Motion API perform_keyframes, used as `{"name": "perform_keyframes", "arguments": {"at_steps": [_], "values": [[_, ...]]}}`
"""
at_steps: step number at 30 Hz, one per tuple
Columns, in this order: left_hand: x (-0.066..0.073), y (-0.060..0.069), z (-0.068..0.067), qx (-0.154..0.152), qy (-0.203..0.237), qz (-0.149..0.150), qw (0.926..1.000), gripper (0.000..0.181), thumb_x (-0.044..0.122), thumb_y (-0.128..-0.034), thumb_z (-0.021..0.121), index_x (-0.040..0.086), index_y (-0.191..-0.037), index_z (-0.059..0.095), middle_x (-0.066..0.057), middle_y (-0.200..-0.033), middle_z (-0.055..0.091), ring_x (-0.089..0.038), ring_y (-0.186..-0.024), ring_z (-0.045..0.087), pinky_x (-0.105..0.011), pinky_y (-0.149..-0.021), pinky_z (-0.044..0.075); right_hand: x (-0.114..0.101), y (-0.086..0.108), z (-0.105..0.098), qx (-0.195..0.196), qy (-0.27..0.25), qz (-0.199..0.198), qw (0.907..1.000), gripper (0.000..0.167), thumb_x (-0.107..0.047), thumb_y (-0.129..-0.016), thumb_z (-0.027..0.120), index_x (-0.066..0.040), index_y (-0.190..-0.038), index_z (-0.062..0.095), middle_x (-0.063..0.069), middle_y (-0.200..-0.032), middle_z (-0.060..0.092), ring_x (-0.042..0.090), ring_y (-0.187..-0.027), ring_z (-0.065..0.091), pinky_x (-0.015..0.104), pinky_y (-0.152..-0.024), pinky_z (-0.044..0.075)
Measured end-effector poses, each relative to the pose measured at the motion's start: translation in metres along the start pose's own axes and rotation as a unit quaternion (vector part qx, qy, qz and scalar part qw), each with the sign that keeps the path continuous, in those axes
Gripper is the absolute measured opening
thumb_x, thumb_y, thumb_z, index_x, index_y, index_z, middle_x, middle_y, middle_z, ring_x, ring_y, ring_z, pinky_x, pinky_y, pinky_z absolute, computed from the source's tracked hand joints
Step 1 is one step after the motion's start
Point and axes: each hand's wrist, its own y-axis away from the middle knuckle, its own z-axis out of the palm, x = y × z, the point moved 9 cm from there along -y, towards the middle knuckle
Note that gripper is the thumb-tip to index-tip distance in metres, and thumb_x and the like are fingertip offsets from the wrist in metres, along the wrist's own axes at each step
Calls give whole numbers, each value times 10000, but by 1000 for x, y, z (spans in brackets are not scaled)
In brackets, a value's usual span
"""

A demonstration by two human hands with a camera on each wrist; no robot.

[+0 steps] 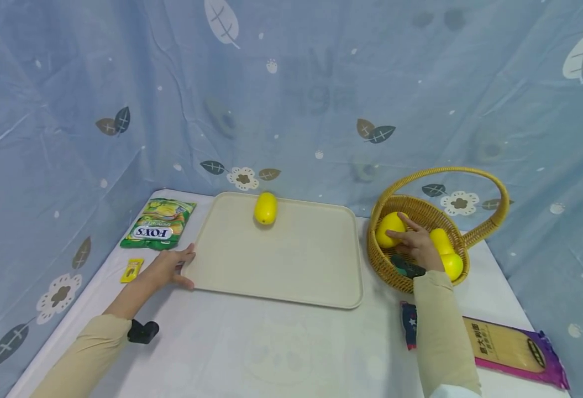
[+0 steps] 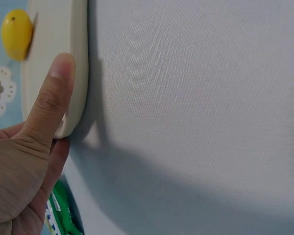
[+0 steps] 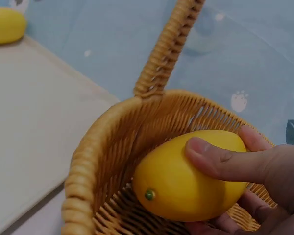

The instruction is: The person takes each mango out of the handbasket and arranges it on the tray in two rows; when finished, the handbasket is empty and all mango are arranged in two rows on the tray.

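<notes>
In the head view, my right hand [image 1: 417,243] reaches into the wicker basket [image 1: 384,271] and holds a yellow mango [image 1: 392,229]. The right wrist view shows thumb and fingers around this mango [image 3: 186,181], with its green stem end pointing away from the hand. My left hand [image 1: 164,269] grips the near left corner of the beige tray [image 1: 296,265], its thumb [image 2: 56,93] lying along the rim. Another yellow oval fruit [image 1: 266,208] sits on the tray at the far edge.
More yellow fruits [image 1: 451,266] lie in the basket, under its tall handle [image 1: 450,170]. At the left are a green FOX'S bag [image 1: 159,224] and a small yellow packet [image 1: 132,270]. A noodle pack [image 1: 510,348] and a dark starred packet [image 1: 409,325] flank the right sleeve. Blue curtains hang behind.
</notes>
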Motion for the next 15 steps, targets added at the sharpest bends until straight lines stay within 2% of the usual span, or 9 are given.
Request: {"name": "perform_keyframes", "arguments": {"at_steps": [1, 2, 4, 5, 6, 8, 10, 12, 15], "values": [[0, 0, 0, -7, -16, 2, 10000, 880, 236, -609, 842, -129, -1311, 458, -279, -1436, 326, -459, -1285, 379, -542, -1034, 369, -1, 1, 0, -12, 10, 13, 10000, 791, -27, -907, 642, -196, -1537, 194, -83, -786, 622, 123, -523, 458, 252, -600, 500], [0, 0, 0, -15, -41, 18, 10000, 881, 240, -608, 841, -133, -1310, 458, -282, -1434, 327, -462, -1283, 380, -543, -1033, 371, -2, 1, -1, -28, 50, 36, 10000, 793, -38, -904, 650, -203, -1536, 200, -81, -762, 628, 126, -547, 484, 254, -617, 511], [1, 0, 0, -27, -69, 43, 10000, 884, 246, -607, 839, -138, -1306, 460, -286, -1430, 329, -468, -1283, 374, -545, -1032, 370, -4, 2, -1, -55, 19, 84, 9999, 804, -48, -893, 668, -223, -1533, 213, -70, -857, 618, 117, -611, 532, 256, -678, 535], [1, 0, 0, -33, -88, 49, 9999, 885, 251, -607, 837, -138, -1307, 459, -286, -1430, 329, -469, -1286, 370, -546, -1033, 369, -4, 3, -1, -84, 17, 90, 9999, 808, -52, -891, 673, -231, -1533, 215, -36, -1020, 628, 108, -653, 547, 253, -709, 539], [1, 0, 0, -36, -87, 51, 9999, 886, 253, -607, 837, -138, -1307, 460, -286, -1430, 330, -471, -1289, 364, -548, -1036, 365, -5, 3, -1, -107, 53, 93, 9999, 813, -62, -888, 678, -241, -1532, 215, 13, -1097, 609, 103, -707, 578, 255, -751, 548], [1, -1, 0, -49, -79, 40, 9999, 891, 258, -606, 837, -136, -1309, 459, -288, -1431, 328, -477, -1296, 350, -555, -1041, 353, -6, 3, -1, -225, 124, 25, 9997, 812, -74, -896, 672, -252, -1533, 202, 50, -1303, 495, 86, -808, 604, 259, -831, 544], [0, -1, 1, -59, -78, 16, 10000, 893, 257, -605, 838, -133, -1313, 458, -287, -1434, 326, -481, -1303, 338, -562, -1047, 342, -5, 3, -3, -308, 215, -54, 9993, 794, -94, -904, 665, -260, -1532, 208, 24, -1418, 409, 72, -857, 614, 261, -875, 536], [-1, -1, 1, -56, -77, -1, 10000, 895, 250, -602, 842, -131, -1314, 458, -287, -1435, 327, -482, -1305, 335, -565, -1049, 337, -5, 3, -4, -388, 369, -127, 9985, 780, -118, -909, 663, -275, -1528, 216, 46, -1392, 419, 69, -852, 616, 268, -888, 533], [-1, -2, 2, -47, -99, -12, 9999, 897, 236, -596, 849, -128, -1316, 458, -286, -1438, 327, -479, -1304, 341, -562, -1049, 338, -4, 1, -6, -501, 321, -115, 9982, 766, -110, -909, 662, -284, -1521, 236, 92, -1554, 230, 39, -858, 599, 242, -860, 540]]}}
